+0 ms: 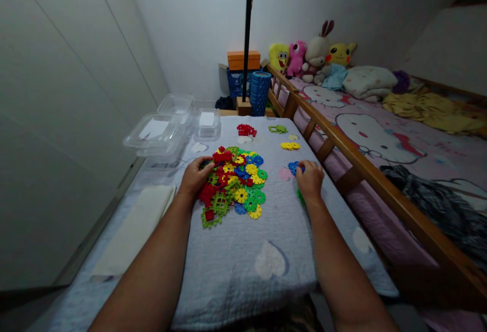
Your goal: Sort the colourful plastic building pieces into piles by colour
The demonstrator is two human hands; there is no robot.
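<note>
A mixed heap of plastic interlocking pieces (232,182) lies mid-table: round notched discs in yellow, green and blue, and red and lime toothed squares. My left hand (196,176) rests at the heap's left edge, fingers curled close to a red piece (222,156); what they grip, if anything, is hidden. At the right, my right hand (311,179) has its fingers closed at some blue notched discs (293,168). Green discs (300,197) show partly beneath that wrist. Farther back are small groups of red pieces (246,130), lime pieces (278,129) and yellow discs (290,146).
Clear plastic boxes (152,134) stand at the back left of the cloth-covered table (243,271). A folded cream cloth (133,230) lies beside my left forearm. A wooden bed rail (342,144) runs along the right side. Behind the table rises a black pole (246,38).
</note>
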